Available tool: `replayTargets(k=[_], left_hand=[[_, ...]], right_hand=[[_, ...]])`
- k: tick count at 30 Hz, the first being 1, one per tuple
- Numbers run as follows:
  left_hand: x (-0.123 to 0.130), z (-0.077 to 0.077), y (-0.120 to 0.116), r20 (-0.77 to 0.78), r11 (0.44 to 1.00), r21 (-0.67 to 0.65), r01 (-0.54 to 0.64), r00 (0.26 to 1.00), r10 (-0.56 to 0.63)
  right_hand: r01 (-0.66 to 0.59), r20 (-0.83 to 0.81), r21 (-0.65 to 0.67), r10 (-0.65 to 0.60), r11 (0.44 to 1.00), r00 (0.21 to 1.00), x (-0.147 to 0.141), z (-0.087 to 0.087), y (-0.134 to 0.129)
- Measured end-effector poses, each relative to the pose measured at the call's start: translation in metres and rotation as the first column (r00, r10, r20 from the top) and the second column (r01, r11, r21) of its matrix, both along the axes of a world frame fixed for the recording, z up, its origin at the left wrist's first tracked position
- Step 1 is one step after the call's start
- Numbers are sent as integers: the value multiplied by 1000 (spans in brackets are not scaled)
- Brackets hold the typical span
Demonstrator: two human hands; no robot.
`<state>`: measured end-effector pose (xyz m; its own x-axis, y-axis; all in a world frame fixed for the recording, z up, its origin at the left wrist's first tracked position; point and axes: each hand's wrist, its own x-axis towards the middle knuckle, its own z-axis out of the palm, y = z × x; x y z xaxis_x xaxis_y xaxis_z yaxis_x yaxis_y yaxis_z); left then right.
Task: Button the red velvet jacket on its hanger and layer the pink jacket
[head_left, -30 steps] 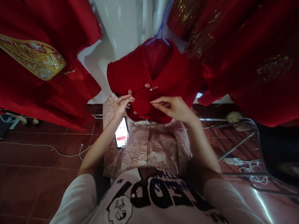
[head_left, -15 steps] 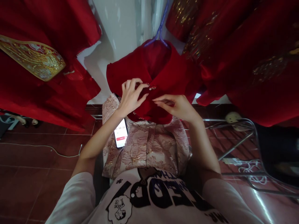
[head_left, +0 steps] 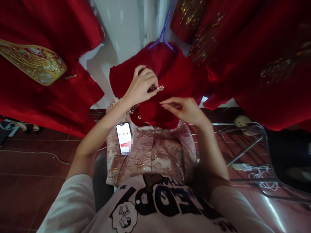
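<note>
Left hand (head_left: pixel 142 85): grip closed on a beaded ornament (head_left: pixel 161 87), which protrudes at the fingertips, over the front of the red garment (head_left: pixel 179 74). Right hand (head_left: pixel 186 108): just below and right of the ornament, thumb and forefinger close together; whether this grip holds anything cannot be determined. Purple hanger (head_left: pixel 163 32) at garment neckline.

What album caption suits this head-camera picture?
Left hand at a beaded ornament, right hand lower, before a red garment on a purple hanger.
</note>
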<state>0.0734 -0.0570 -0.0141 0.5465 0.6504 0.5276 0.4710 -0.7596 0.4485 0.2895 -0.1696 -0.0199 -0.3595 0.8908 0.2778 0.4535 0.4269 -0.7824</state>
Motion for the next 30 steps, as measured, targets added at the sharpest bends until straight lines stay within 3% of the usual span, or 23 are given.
replayTargets(k=[5, 8, 11, 14, 19, 23, 25, 27, 30], left_hand=[[-7, -5, 16, 171, 980, -197, 18, 985, 16], [-9, -6, 19, 136, 978, -204, 46, 991, -19], [-9, -4, 18, 45, 984, -167, 63, 997, -57], [-6, -3, 15, 62, 983, -183, 16, 998, -5], [-4, -6, 11, 102, 990, -140, -14, 994, 29], [-10, -8, 1, -83, 990, -37, -135, 988, 132], [-14, -5, -7, -268, 961, 24, -276, 924, 272], [-16, 0, -16, -455, 909, 105, -404, 793, 405], [-20, 14, -27, -617, 846, 212, -489, 604, 504]], right_hand=[[74, 13, 186, -77, 980, 997, -1, 5, 3], [177, -112, 232, -154, 957, 982, -4, 12, 13], [185, -287, 161, -134, 970, 949, -16, 19, 32], [125, -352, 74, -91, 989, 932, -36, 20, 58], [212, -274, 47, -191, 976, 943, -67, 7, 97], [290, -91, -26, -291, 957, 952, -69, -13, 94], [411, 19, -32, -410, 911, 912, -65, -24, 82], [545, 79, 22, -545, 838, 835, -60, -34, 70], [667, 86, 135, -679, 733, 729, -49, -45, 62]])
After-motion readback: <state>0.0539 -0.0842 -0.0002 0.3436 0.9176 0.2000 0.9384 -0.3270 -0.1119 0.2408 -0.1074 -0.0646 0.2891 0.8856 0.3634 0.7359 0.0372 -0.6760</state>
